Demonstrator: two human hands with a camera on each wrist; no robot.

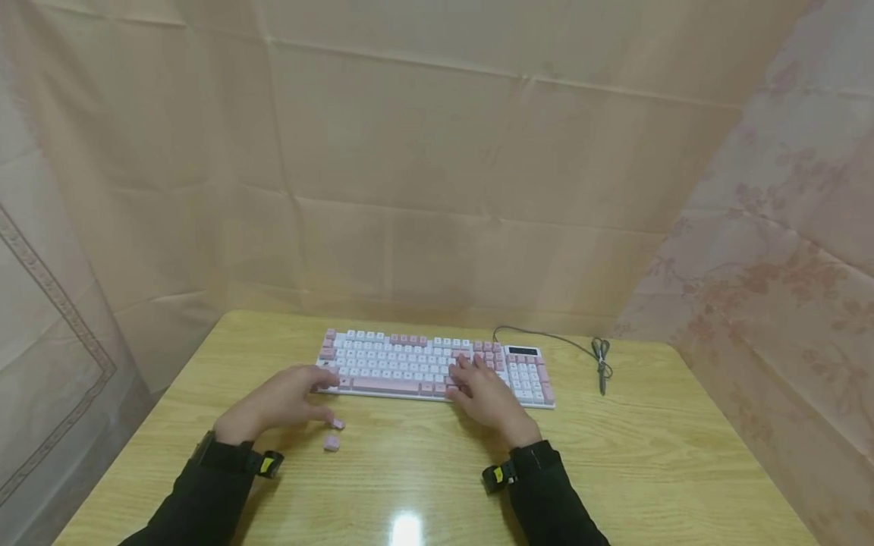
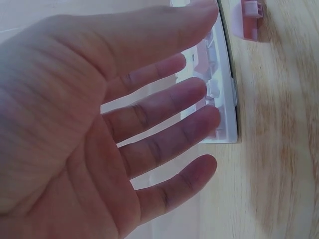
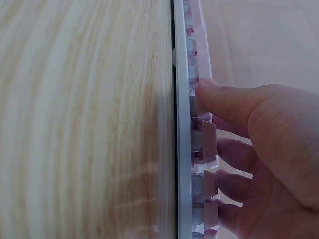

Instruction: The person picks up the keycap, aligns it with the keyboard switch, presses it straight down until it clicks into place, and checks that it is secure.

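Note:
A pink and white keyboard [image 1: 403, 367] lies on the wooden table. My left hand [image 1: 287, 398] is at its front left corner, fingers stretched over the lower left keys and thumb pointing toward a loose pink keycap [image 1: 337, 424]. Nothing sits between the fingers of this hand in the left wrist view, where the keyboard's white edge [image 2: 227, 99] runs behind the fingertips. A second pink keycap [image 1: 331, 443] lies slightly closer to me. My right hand [image 1: 486, 394] rests on the keys right of the space bar, its thumb touching the front row in the right wrist view.
The keyboard's grey cable [image 1: 546, 332] runs from its back edge to a tied bundle [image 1: 602, 356] on the right. Beige cloth [image 1: 437, 167] hangs behind the table [image 1: 655, 447], with patterned cloth at both sides.

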